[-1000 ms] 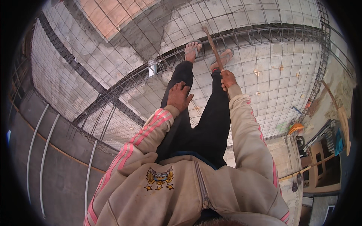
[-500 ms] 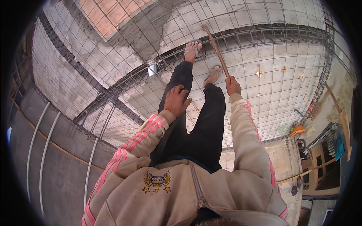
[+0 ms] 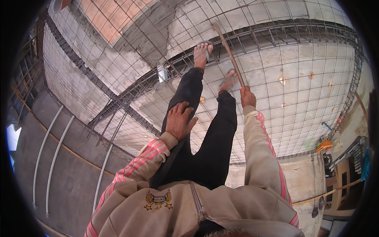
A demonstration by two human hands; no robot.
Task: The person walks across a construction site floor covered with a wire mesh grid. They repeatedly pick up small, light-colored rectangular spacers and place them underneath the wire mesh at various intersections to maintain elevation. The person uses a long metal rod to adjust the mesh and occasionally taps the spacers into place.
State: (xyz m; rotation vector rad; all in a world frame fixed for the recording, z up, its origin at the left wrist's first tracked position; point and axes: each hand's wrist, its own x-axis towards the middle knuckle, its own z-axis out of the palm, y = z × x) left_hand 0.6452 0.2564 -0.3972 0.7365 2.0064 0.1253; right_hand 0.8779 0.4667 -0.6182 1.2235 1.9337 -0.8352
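Observation:
My right hand (image 3: 247, 97) is closed around the lower end of a long brown bar (image 3: 230, 51), which looks like a rod with a short bent end. The bar slants away over the steel mesh, its far end just beyond a rebar beam cage (image 3: 272, 37). Whether that end touches the mesh, I cannot tell. My left hand (image 3: 179, 121) lies on my left thigh, fingers spread, holding nothing. My sandalled feet (image 3: 200, 54) are on the mesh and the beam cage, one farther forward than the other.
Rebar mesh (image 3: 300, 106) spreads over pale panels with several orange-lit holes. Another cage (image 3: 83, 71) runs along the left. White pipes (image 3: 49, 140) stand against a grey wall at lower left. An orange object (image 3: 324, 145) lies at right; a whitish-blue piece (image 3: 162, 73) sits by the beam cage.
The surroundings have shifted rightward in the picture. My left hand has slid a little up my thigh toward my body. My right hand still grips the bar, slightly nearer to me.

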